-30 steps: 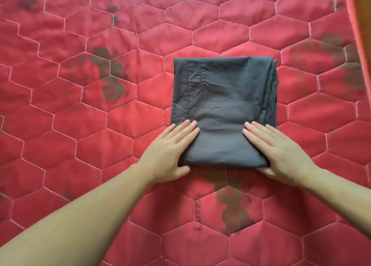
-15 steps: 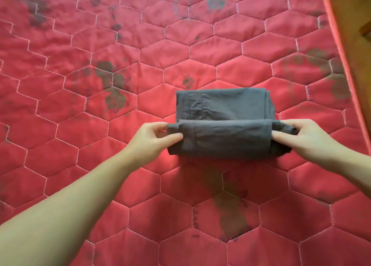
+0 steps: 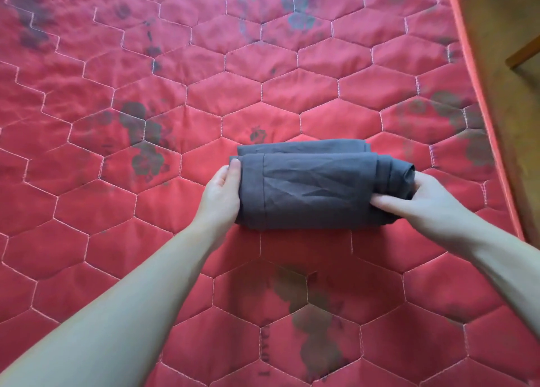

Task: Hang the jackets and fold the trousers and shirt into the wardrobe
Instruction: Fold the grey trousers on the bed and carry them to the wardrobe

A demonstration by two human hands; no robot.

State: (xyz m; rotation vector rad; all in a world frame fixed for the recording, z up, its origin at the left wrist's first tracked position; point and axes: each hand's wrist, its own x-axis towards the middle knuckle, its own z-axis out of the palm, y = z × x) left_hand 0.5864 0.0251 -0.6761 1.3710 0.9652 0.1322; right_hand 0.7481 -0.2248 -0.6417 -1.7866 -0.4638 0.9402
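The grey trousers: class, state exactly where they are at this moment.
In the head view the folded grey trousers lie right of centre on the red quilted mattress, gripped at their ends by the left hand and right hand.

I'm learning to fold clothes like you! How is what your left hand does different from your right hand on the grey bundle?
The left hand grips the bundle's neat, flat end, thumb over its top edge; the right hand holds the bunched, rolled end, with a finger lying along the front. The left hand sits over the middle of the red mattress; the right is near its edge. Both hold the same folded grey garment.
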